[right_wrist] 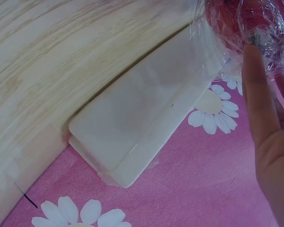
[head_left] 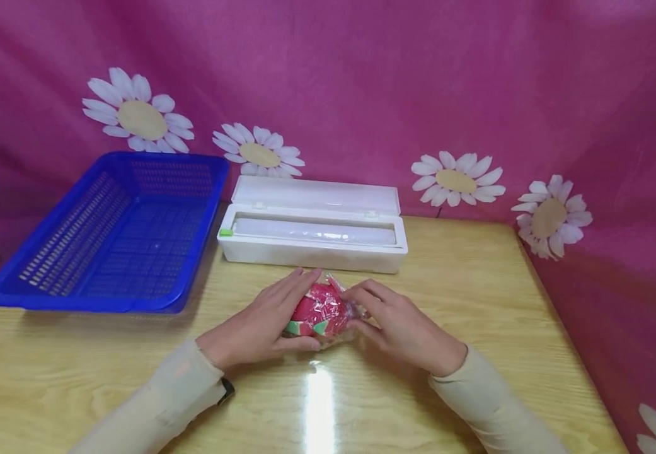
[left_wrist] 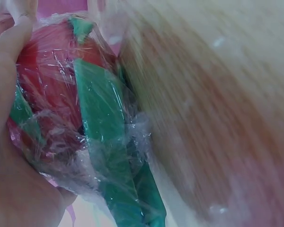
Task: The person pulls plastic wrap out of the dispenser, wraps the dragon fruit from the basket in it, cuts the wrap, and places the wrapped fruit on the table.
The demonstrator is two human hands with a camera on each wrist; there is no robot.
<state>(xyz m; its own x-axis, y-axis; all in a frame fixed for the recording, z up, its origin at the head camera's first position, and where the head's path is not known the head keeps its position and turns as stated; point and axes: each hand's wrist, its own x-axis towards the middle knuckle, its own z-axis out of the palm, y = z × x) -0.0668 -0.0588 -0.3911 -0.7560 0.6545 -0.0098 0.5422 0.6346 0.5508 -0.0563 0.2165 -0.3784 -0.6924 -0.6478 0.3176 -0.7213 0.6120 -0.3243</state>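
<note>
A red dragon fruit [head_left: 320, 307] with green-tipped scales is wrapped in clear cling film, just above or on the table in front of the white box. My left hand [head_left: 262, 320] holds it from the left, thumb along the near side and fingers over the far side. In the left wrist view the green scales [left_wrist: 102, 101] show through crinkled film. From the right, my right hand [head_left: 401, 321] pinches the bunched cling film [head_left: 356, 310] at the fruit's end. Part of the fruit is hidden behind the fingers.
Behind the hands stands a white cling film box [head_left: 310, 252], its lid raised and a roll [head_left: 316, 231] inside. To the left sits a blue basket [head_left: 194, 287]. Pink cloth [head_left: 350, 94] with daisies rises behind the wooden table [head_left: 475, 284].
</note>
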